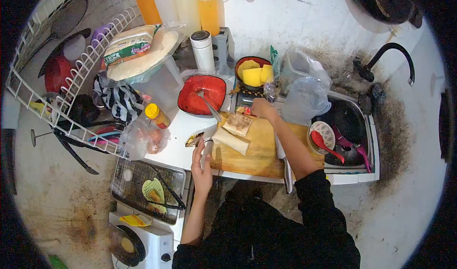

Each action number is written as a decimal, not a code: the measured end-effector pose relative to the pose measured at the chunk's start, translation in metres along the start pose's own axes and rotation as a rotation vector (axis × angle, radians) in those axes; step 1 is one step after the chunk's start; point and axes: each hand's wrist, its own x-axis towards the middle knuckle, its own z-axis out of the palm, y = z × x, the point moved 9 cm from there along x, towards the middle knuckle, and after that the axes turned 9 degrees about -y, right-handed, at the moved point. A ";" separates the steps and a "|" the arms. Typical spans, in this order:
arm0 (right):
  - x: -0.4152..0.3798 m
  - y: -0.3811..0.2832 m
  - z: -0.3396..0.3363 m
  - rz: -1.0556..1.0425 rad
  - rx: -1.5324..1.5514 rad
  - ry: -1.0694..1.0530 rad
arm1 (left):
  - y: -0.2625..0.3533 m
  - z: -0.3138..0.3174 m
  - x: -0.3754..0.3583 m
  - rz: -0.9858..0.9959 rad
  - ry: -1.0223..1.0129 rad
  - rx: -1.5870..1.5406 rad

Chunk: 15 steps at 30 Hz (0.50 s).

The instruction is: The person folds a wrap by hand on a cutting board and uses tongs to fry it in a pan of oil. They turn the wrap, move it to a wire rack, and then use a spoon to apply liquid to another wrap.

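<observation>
A wooden cutting board (266, 157) lies on the counter before me. On it are a flat slice of bread (237, 124) with a brown topping and a rolled-up slice (231, 141) nearer me. My right hand (263, 108) reaches to the board's far edge with curled fingers, beside a small red and white piece (247, 111); what they hold is hidden. My left hand (202, 172) is raised at the board's left edge, fingers apart, near a small opened packet (194, 139). A red plate (202, 90) with a fork (209, 105) stands behind the bread. A knife (286, 169) rests on the board's right, handle over the edge.
At right a sink (350, 112) holds a patterned bowl (322, 136) with a red spoon. Clear plastic bags (307, 95) stand behind the board. A yellow-capped jar (157, 115), a white bottle (203, 52) and a dish rack (71, 112) are left; a stove (154, 243) with a pan is lower left.
</observation>
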 end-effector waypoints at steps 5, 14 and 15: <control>-0.002 -0.016 -0.038 -0.145 0.019 0.348 | 0.003 0.000 -0.006 0.010 0.004 0.004; -0.007 -0.053 -0.118 -0.138 -0.100 0.538 | 0.018 -0.002 -0.010 0.013 -0.035 0.136; -0.003 -0.052 -0.119 -0.108 -0.089 0.519 | 0.018 -0.002 -0.011 0.022 -0.040 0.161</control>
